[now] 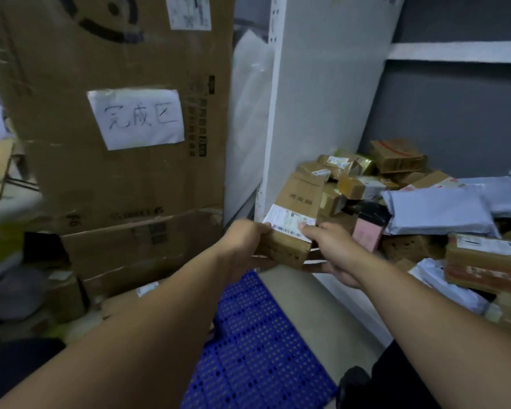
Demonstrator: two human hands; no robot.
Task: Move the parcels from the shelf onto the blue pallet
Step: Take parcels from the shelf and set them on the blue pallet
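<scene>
Both hands hold one brown cardboard box [295,208] at the near left corner of the shelf [322,278], just beside the white upright [322,113]. The left hand [242,243] grips the box's near left end, its fingers [263,228] curled round the edge. The right hand [334,252] grips the near right end, thumb on top at the white shipping label [289,221], the other fingers tucked underneath. The box is tilted, far end higher; whether it rests on the shelf I cannot tell. To its right the shelf carries a heap of parcels [396,184], among them a grey mailing bag [437,212] and a pink box [366,234]. The blue pallet [257,343] lies on the floor below the forearms. At far left stands a large carton [115,178] with a handwritten paper sign [136,118].
</scene>
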